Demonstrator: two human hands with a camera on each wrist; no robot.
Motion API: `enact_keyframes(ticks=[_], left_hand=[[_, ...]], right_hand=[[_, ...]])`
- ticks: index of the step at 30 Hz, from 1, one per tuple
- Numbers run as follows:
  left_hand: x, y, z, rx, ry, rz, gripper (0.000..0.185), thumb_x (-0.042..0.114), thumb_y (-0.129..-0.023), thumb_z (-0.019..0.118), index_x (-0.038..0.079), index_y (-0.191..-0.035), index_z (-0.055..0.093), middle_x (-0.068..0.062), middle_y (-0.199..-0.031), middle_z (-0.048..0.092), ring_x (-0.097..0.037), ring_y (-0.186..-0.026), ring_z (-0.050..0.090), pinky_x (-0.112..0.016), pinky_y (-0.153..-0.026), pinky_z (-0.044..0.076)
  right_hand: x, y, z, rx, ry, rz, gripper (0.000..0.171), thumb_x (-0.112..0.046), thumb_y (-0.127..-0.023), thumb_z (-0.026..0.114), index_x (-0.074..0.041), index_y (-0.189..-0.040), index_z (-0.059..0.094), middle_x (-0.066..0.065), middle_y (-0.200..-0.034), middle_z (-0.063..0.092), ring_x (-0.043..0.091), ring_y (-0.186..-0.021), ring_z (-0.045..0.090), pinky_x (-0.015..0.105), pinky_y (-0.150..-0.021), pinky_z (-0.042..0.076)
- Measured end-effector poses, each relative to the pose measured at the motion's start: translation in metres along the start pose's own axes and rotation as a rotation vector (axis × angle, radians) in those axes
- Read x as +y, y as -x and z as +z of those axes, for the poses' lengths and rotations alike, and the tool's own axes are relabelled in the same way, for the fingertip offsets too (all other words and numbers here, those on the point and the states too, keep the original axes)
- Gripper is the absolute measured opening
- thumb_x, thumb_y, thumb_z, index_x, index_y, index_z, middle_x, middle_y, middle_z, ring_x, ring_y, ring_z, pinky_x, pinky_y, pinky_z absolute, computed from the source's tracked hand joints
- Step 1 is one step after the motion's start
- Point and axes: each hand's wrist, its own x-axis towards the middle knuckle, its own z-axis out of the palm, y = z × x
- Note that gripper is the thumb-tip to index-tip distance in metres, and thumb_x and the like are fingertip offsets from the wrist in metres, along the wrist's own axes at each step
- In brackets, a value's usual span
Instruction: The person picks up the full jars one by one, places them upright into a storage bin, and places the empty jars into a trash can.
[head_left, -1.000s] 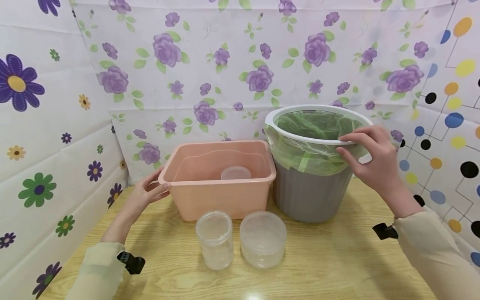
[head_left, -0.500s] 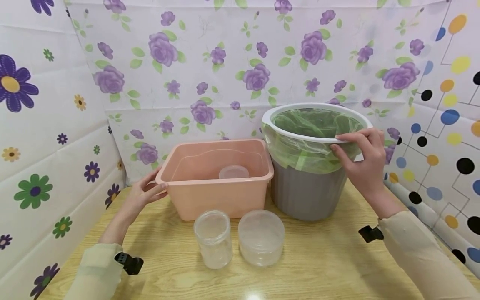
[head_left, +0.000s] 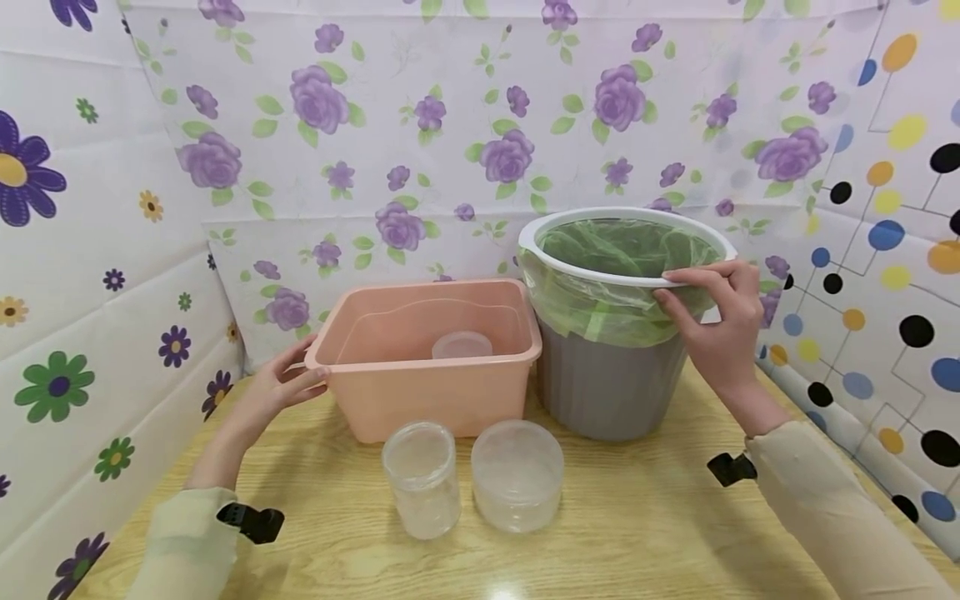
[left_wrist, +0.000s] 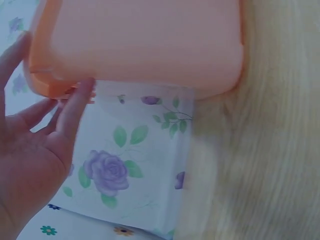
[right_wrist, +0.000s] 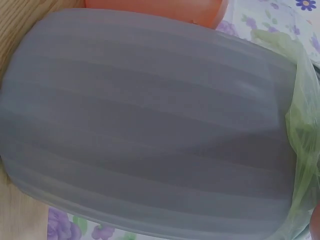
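Observation:
My left hand [head_left: 288, 379] holds the left rim of a pink plastic basin [head_left: 420, 400], with the thumb on the near side of the corner and the fingers behind it. In the left wrist view the left hand [left_wrist: 35, 150] has its thumb tip against the lip of the basin [left_wrist: 140, 45]. My right hand [head_left: 716, 321] pinches the white rim of a grey bin [head_left: 607, 392], fingers over the top and thumb beneath. A green bag liner [head_left: 622, 246] is folded over that rim. The right wrist view is filled by the bin's grey wall [right_wrist: 150, 125] and the liner's edge [right_wrist: 302, 115].
A small clear lidded tub [head_left: 461, 343] sits inside the basin. A clear jar [head_left: 422, 475] and a round clear container [head_left: 517, 473] stand side by side on the wooden table [head_left: 637, 533] in front of the basin. Flowered and dotted sheets wall in the table on three sides.
Both hands keep their holds on the basin and the bin. The view has drifted slightly, and my right forearm sits lower over the table.

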Motion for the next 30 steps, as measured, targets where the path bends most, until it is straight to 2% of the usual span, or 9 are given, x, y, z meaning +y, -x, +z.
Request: enact_keyframes(ticks=[3,6,9,12,19,24,30], left_hand=[[0.004,0.002,-0.005,-0.034,-0.080,-0.017,0.075,0.026,-0.102,0.056,0.015,-0.161,0.011,-0.021,-0.150,0.034,0.007,-0.113,0.057,-0.024,-0.095,0.054],[0.007,0.004,-0.010,-0.052,-0.188,-0.039,0.077,0.031,-0.102,0.055,0.018,-0.161,0.007,-0.022,-0.157,0.029,-0.015,-0.132,0.052,-0.041,-0.105,0.050],[0.012,0.005,-0.014,-0.031,-0.273,-0.060,0.082,0.037,-0.101,0.056,0.020,-0.161,0.003,-0.023,-0.161,0.023,-0.041,-0.145,0.034,-0.061,-0.110,0.039],[0.020,0.005,-0.017,0.017,-0.309,-0.066,0.086,0.041,-0.099,0.057,0.020,-0.161,0.003,-0.023,-0.163,0.019,-0.048,-0.147,0.024,-0.070,-0.110,0.031],[0.047,0.007,-0.018,0.084,-0.347,0.012,0.083,0.036,-0.098,0.061,0.017,-0.161,0.009,-0.021,-0.161,0.024,-0.048,-0.146,0.026,-0.069,-0.108,0.034],[0.065,0.007,-0.012,0.073,-0.371,0.068,0.082,0.032,-0.097,0.063,0.018,-0.161,0.012,-0.019,-0.161,0.026,-0.045,-0.146,0.028,-0.062,-0.111,0.035],[0.077,0.006,-0.002,0.051,-0.395,0.101,0.081,0.033,-0.096,0.065,0.021,-0.160,0.017,-0.013,-0.161,0.028,-0.037,-0.146,0.031,-0.047,-0.112,0.036]], right_hand=[[0.006,0.002,0.000,-0.015,0.014,0.024,0.025,0.008,-0.072,0.081,0.004,-0.096,0.075,0.028,-0.090,0.050,-0.006,-0.102,0.038,0.024,-0.098,0.028],[0.014,0.005,0.000,-0.019,0.022,0.036,0.028,0.010,-0.070,0.081,0.003,-0.096,0.075,0.026,-0.090,0.050,-0.006,-0.101,0.038,0.024,-0.098,0.028],[0.021,0.007,-0.001,-0.016,0.023,0.036,0.026,0.006,-0.071,0.082,0.002,-0.096,0.075,0.026,-0.090,0.050,-0.006,-0.099,0.039,0.025,-0.098,0.027],[0.025,0.007,-0.002,-0.017,0.020,0.029,0.023,-0.001,-0.075,0.083,0.001,-0.097,0.076,0.025,-0.090,0.050,-0.005,-0.098,0.039,0.025,-0.097,0.026],[0.025,0.007,-0.002,-0.021,0.014,0.033,0.022,-0.009,-0.078,0.083,0.001,-0.097,0.076,0.025,-0.089,0.050,-0.006,-0.098,0.038,0.025,-0.097,0.025],[0.024,0.007,-0.002,-0.022,0.013,0.036,0.022,-0.007,-0.077,0.083,0.002,-0.096,0.076,0.025,-0.089,0.049,-0.006,-0.098,0.038,0.026,-0.097,0.024],[0.021,0.006,-0.001,-0.017,0.007,0.028,0.021,-0.005,-0.077,0.082,0.002,-0.096,0.075,0.026,-0.088,0.049,-0.006,-0.097,0.038,0.026,-0.097,0.024]])
